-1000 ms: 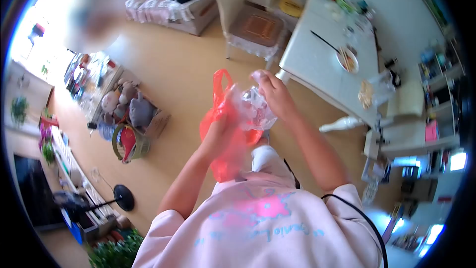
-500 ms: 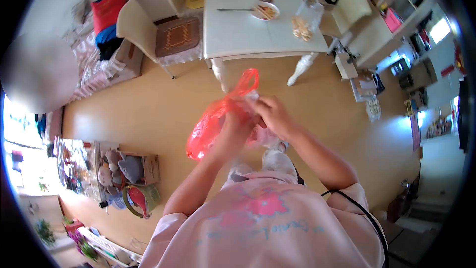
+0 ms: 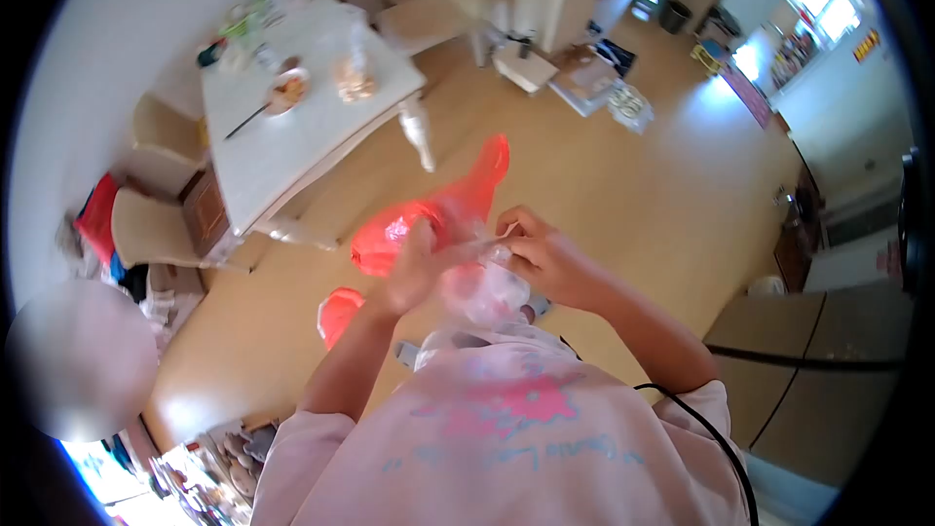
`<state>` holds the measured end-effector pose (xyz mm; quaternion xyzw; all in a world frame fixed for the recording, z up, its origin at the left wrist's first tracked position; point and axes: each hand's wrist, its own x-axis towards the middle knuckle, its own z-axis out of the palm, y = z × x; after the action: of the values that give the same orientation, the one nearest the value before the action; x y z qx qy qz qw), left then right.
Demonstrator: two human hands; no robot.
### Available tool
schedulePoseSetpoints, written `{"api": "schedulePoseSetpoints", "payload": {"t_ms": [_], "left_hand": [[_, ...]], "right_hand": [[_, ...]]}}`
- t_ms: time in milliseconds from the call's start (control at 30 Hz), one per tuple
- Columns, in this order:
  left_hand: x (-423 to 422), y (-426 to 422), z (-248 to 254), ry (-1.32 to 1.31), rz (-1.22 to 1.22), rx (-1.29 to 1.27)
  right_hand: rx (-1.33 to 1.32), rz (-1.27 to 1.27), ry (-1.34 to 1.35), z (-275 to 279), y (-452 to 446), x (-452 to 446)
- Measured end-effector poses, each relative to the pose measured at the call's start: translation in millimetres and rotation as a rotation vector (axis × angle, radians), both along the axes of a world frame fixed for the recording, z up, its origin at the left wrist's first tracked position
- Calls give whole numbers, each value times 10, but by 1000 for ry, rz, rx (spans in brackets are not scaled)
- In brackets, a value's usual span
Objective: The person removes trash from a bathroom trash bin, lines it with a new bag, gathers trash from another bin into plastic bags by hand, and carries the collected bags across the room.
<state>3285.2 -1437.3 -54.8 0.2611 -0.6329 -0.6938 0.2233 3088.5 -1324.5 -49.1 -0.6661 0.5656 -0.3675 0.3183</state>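
Note:
A thin red plastic bag (image 3: 472, 193) hangs in front of me, one handle standing up and part of it showing left of my forearm. My left hand (image 3: 421, 265) is closed on the red bag, thumb up and fingers reaching right. Below the fingers hangs a clear plastic bag (image 3: 492, 294) with pale, reddish contents that I cannot make out. My right hand (image 3: 534, 255) has its fingers bent and pinched at the gathered top of this clear bag. Both hands meet close together at its neck.
A white table (image 3: 317, 136) at upper left bears a bowl of food (image 3: 288, 92), and a bag of pale food (image 3: 355, 80). Chairs (image 3: 146, 224) stand beside it. Boxes (image 3: 584, 78) lie on the floor at upper right. A dark cable (image 3: 701, 419) runs along my right side.
My view has turned right, so the table now sits at upper left. The clear bag shows more fully below my hands, and the red bag is spread out to the left.

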Motion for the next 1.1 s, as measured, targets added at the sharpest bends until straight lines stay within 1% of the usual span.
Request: {"api": "schedulePoseSetpoints", "payload": {"t_ms": [67,133,167,200,233,300,333,400,433,467,500,567,600,700,733,767,833,867,933,1000,1100], "left_hand": [[-564,38,-17,117,2,158],[-1236,145,33,63,2,196],[-1548,173,56,34,5,211],[-1861,177,73,-50,-80,204],[-2181,201,109,-112,-186,158],[-2790,241,207,-233,-395,54],[-3099,270,237,-267,-419,-3],[-3708,364,239,-334,-472,-113],[-4019,435,217,-211,-432,-25],[-4331,512,175,-91,-389,70],[-4628,594,144,29,-341,168],[-5215,779,249,118,-294,141],[-5501,833,283,163,-271,127],[-6493,771,216,326,-278,190],[-6817,734,137,320,-290,205],[-7142,735,17,282,-315,292],[-7690,768,-243,184,-365,465],[-7956,776,-364,196,-473,459],[-8502,879,-246,209,-446,555],[-9013,879,-286,196,-417,644],[-9647,838,-500,81,-483,593]], "right_hand": [[43,-167,51,-97,250,-337],[-273,-221,341,-103,452,-799],[-341,-269,337,-66,509,-1028],[-408,-316,330,-10,560,-1249],[-475,-363,321,18,629,-1471],[-449,-491,367,-85,739,-1887],[-434,-558,389,-126,797,-2109],[-503,-583,647,-123,989,-2604],[-524,-590,778,-84,1090,-2843],[-509,-680,802,-8,1182,-3061],[-531,-753,744,40,1290,-3244],[-590,-888,632,121,1499,-3683],[-463,-928,639,209,1696,-3807],[-341,-1114,372,-20,2139,-4176],[-311,-1146,270,-123,2284,-4293],[-286,-1175,166,-200,2381,-4423],[-264,-1322,-180,-18,2449,-4710],[-257,-1390,-355,66,2477,-4871],[-284,-1448,-388,141,2611,-5291],[-301,-1507,-467,92,2709,-5514],[-322,-1535,-588,-6,2799,-5942]]}}
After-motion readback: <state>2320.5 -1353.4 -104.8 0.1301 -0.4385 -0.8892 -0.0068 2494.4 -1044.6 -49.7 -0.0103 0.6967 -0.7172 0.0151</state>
